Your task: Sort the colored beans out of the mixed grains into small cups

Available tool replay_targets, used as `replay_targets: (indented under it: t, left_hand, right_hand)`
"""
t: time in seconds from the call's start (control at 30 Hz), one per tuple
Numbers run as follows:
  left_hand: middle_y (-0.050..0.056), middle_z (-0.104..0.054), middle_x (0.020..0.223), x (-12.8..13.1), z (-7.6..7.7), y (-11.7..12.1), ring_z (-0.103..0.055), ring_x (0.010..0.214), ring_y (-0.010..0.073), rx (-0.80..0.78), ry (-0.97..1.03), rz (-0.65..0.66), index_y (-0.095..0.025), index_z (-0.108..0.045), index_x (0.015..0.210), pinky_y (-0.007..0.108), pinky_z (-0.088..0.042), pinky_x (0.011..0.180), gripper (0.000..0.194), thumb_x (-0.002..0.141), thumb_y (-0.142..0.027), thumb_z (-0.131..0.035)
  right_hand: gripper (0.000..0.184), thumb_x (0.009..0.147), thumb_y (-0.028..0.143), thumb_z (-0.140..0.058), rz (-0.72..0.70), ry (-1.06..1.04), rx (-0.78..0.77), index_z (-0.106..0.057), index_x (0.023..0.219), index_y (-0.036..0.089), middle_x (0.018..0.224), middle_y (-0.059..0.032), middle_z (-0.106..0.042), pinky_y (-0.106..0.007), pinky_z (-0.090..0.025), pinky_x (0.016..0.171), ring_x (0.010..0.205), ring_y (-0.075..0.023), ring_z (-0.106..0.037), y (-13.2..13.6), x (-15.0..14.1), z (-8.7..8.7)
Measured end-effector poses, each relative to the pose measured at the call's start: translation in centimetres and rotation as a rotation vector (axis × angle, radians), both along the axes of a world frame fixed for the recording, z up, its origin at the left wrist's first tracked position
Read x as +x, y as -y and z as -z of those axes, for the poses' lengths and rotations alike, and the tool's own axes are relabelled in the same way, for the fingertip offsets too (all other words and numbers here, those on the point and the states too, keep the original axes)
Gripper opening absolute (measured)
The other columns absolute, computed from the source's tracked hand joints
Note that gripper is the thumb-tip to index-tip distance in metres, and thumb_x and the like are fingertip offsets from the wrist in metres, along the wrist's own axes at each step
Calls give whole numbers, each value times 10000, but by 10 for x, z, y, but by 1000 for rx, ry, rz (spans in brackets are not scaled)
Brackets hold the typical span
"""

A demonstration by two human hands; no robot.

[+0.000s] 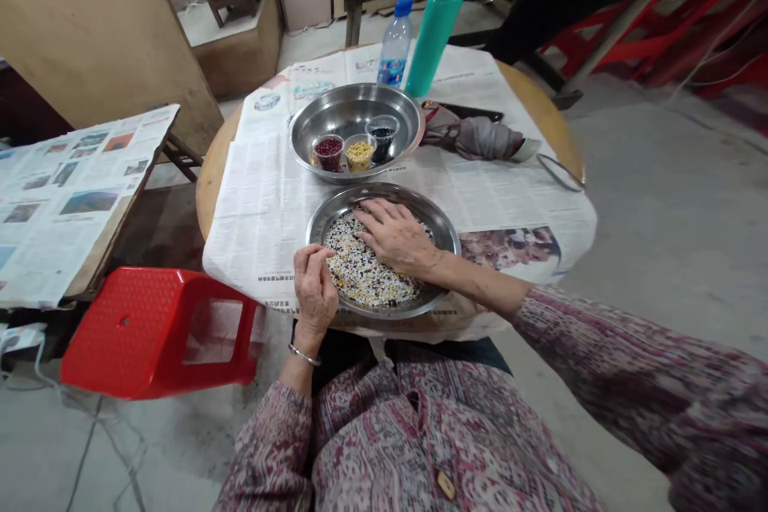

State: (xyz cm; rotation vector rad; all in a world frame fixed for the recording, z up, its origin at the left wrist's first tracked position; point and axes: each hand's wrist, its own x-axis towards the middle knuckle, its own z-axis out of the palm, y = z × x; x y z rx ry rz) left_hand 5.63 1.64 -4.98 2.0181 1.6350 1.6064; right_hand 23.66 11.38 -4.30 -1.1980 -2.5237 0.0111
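A shallow steel basin (447, 236) at the table's near edge holds mixed white, yellow, red and dark grains and beans (369, 280). My right hand (399, 240) lies flat on the grains, its fingers stretched out toward the far left. At the basin's left rim, my left hand (316, 284) is closed with its fingers curled over the edge. Just behind stands a second steel basin (336, 108). Inside it are three clear cups: one of dark red beans (329, 152), one of yellow beans or kernels (360, 154) and one of black beans (382, 134).
Newspaper (252, 200) covers the round table. Behind the far basin stand a water bottle (396, 44) and a tall teal container (441, 24). A grey cloth bundle (474, 136) lies to the right. A red stool (138, 328) and a newspaper-covered bench (78, 192) are at left.
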Motion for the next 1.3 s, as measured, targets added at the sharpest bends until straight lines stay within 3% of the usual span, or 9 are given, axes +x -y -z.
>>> replay_targets:
  t: [0.1,0.23,0.43,0.53,0.67,0.83,1.03,1.13,1.3]
  left_hand:
    - [67,-586,1053,0,0,0,-575,1029,184,3,-11,-6,-193,-642,1042,346,-499,941,244,1015,-104,-417]
    - [70,-589,1050,0,0,0,-581,1025,184,9,-15,-12,-191,-639,1034,345,-504,936,231,1017,-113,-422]
    - [79,-595,1067,1,0,0,-579,1041,188,-4,-14,-9,-184,-636,1049,352,-503,950,225,1017,-113,-425]
    - [83,-594,1084,1,1,0,-579,1051,188,0,-6,-7,-184,-637,1062,355,-501,958,228,1021,-121,-422]
    - [78,-593,1070,1,1,0,-576,1043,186,13,5,8,-188,-637,1059,346,-497,952,229,1019,-112,-425]
    - [74,-591,1067,1,1,0,-578,1049,189,12,1,11,-196,-636,1055,349,-498,953,229,1019,-109,-427]
    - [72,-591,1067,1,1,1,-580,1051,189,12,2,12,-195,-635,1056,351,-504,950,225,1015,-106,-433]
    - [72,-595,1072,1,1,1,-583,1050,189,10,-1,9,-198,-637,1061,353,-503,951,226,1017,-112,-433]
    - [74,-597,1064,1,2,0,-582,1045,188,13,-1,7,-194,-638,1058,352,-503,944,225,1018,-112,-432]
  right_hand:
    - [606,1031,524,-303,34,55,-48,-437,1481,141,1560,-188,-450,-636,-337,1136,1457,-369,-368,-1,-13,10]
    - [687,1016,610,-253,-48,30,-86,-366,1535,175,1610,-162,-391,-622,-291,1182,1513,-343,-299,7,-26,20]
    - [626,1033,532,-327,-425,11,-95,-388,1531,157,1589,-159,-424,-606,-239,1216,1525,-317,-283,34,-23,20]
    - [589,1040,468,-355,-492,26,-65,-391,1526,139,1574,-158,-446,-601,-225,1224,1514,-311,-310,35,-19,21]
    - [589,1043,470,-335,-444,30,3,-368,1542,158,1584,-136,-440,-623,-174,1233,1519,-307,-301,16,-17,22]
    - [603,1042,498,-287,-234,90,5,-338,1559,194,1622,-128,-374,-626,-170,1227,1527,-300,-286,-7,-7,21]
    - [761,1001,624,-268,-5,136,-43,-213,1604,162,1611,-177,-379,-636,-219,1207,1511,-344,-309,5,23,24]
    - [827,980,656,-297,-41,144,-77,-151,1620,152,1627,-181,-344,-602,-251,1212,1525,-348,-275,21,32,25]
    - [847,965,661,-381,-291,120,-65,-189,1616,156,1643,-166,-316,-577,-262,1222,1536,-340,-250,41,20,22]
